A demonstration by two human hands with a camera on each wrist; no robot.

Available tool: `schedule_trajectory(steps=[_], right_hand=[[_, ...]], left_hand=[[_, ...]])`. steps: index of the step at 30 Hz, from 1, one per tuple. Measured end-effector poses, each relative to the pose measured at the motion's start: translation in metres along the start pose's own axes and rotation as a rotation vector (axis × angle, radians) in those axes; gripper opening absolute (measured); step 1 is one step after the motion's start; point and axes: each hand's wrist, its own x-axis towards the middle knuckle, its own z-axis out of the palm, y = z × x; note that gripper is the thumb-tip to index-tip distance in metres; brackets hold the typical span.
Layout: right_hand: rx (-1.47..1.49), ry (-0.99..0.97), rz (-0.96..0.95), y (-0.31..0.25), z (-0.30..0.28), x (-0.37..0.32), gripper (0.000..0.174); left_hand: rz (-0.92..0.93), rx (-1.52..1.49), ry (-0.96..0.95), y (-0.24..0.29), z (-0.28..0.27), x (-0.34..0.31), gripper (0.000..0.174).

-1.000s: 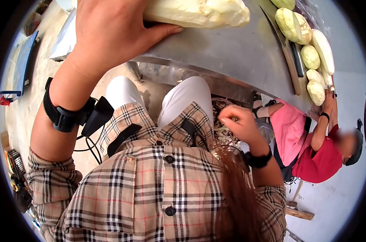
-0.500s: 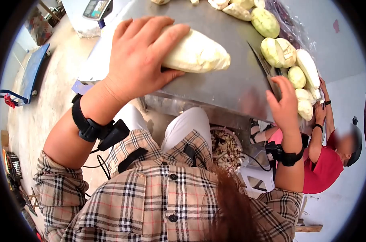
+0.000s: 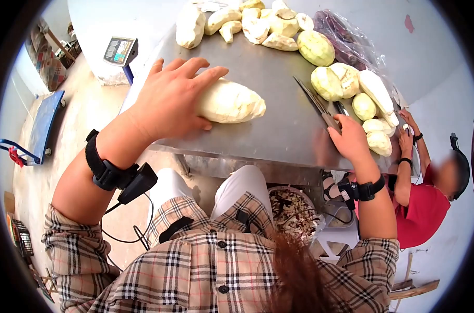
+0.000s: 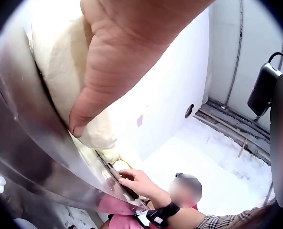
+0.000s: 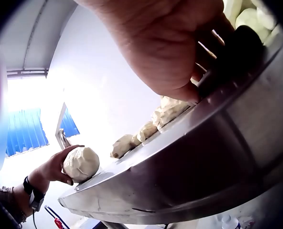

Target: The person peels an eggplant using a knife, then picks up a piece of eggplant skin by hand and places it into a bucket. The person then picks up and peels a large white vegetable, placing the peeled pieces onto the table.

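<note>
A large peeled eggplant (image 3: pixel 232 101) lies on the steel table, its pale flesh uneven. My left hand (image 3: pixel 172 99) grips it from above at its left end, fingers spread over the top and the thumb low on the near side. In the left wrist view the thumb (image 4: pixel 91 107) presses along the eggplant (image 4: pixel 58 57). To the right is a long knife (image 3: pixel 314 100), its blade pointing away from me. My right hand (image 3: pixel 352 138) holds the knife's handle, thumb on one side and fingers on the other. In the right wrist view the dark handle (image 5: pixel 237 55) is partly hidden by this hand.
Several peeled eggplants (image 3: pixel 316 48) line the table's (image 3: pixel 258 141) far and right edges, beside a plastic bag (image 3: pixel 346 39) of dark purple eggplants. A black-handled tool (image 3: pixel 340 108) lies by the knife. Below stands a basin (image 3: pixel 294 214) of peelings. Another person (image 3: pixel 422 208) is at the right.
My right hand has risen from beside my lap to the knife on the table. My left hand and the eggplant appear lower in view, as the head view now takes in more of the table.
</note>
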Motion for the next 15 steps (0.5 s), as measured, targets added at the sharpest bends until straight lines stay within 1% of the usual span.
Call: schedule_trajectory(steps=[5, 7, 10, 13, 15], right_hand=[[-0.01, 0.033, -0.023, 0.003, 0.005, -0.004, 0.034], [0.05, 0.069, -0.052, 0.007, 0.009, -0.004, 0.033], [0.149, 0.16, -0.098, -0.004, 0.014, -0.015, 0.032], [0.196, 0.208, -0.204, -0.014, 0.018, -0.021, 0.032], [0.24, 0.217, -0.226, -0.019, 0.021, -0.021, 0.032]], left_hand=[[-0.004, -0.069, -0.152, -0.004, -0.008, 0.003, 0.097], [0.016, -0.107, -0.192, -0.01, -0.011, 0.008, 0.099], [0.057, -0.079, -0.139, -0.013, -0.011, -0.001, 0.1], [0.018, -0.106, -0.187, -0.014, -0.014, -0.001, 0.098], [0.056, -0.147, -0.102, -0.018, -0.01, -0.002, 0.088]])
